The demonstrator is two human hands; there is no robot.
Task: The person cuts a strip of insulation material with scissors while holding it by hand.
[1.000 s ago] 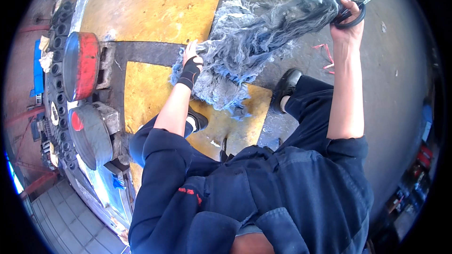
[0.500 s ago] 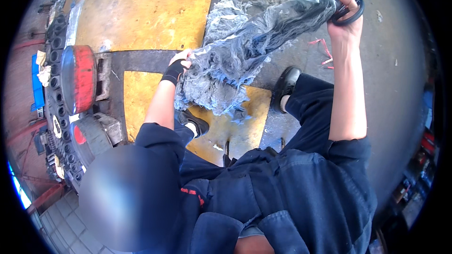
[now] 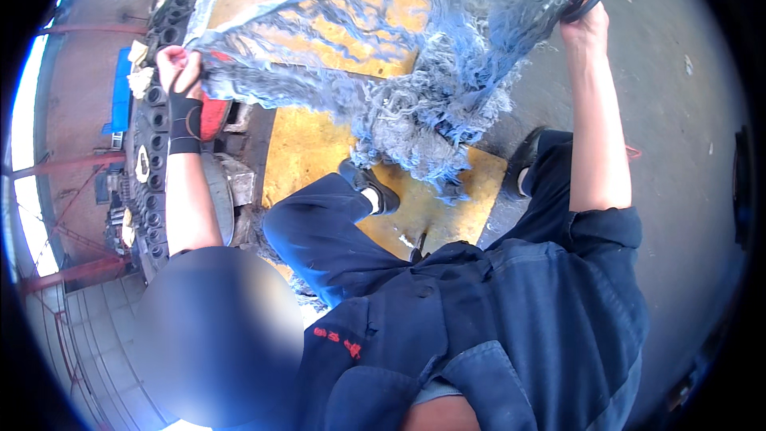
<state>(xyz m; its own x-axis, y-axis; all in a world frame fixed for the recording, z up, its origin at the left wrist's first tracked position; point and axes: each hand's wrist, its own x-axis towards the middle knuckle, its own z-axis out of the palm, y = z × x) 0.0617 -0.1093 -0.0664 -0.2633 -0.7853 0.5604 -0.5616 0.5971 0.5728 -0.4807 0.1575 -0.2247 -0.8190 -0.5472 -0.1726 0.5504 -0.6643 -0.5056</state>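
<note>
A grey-blue frayed cloth [image 3: 411, 124] with long loose threads is stretched between my raised hands, its stringy bulk sagging in the middle. My left hand [image 3: 180, 72], in a black wrist wrap [image 3: 187, 124], is closed on one end at the far left. At the upper right, my right hand [image 3: 584, 24] grips the other end. The same right hand holds black-handled scissors [image 3: 590, 1], their blades pointing up and away from the cloth. Fingers cover part of the scissor handles.
Yellow floor plates [image 3: 307, 148] lie under the cloth and by my shoes [image 3: 379, 187]. On the left are a partly hidden red drum end [image 3: 213, 118], a grey block [image 3: 236, 179], rows of dark hollow parts [image 3: 156, 144] and a blue container [image 3: 121, 92].
My left hand has swung far out to the left and slightly up, spreading the cloth wide. My right hand has moved little and keeps the scissors. The view has shifted.
</note>
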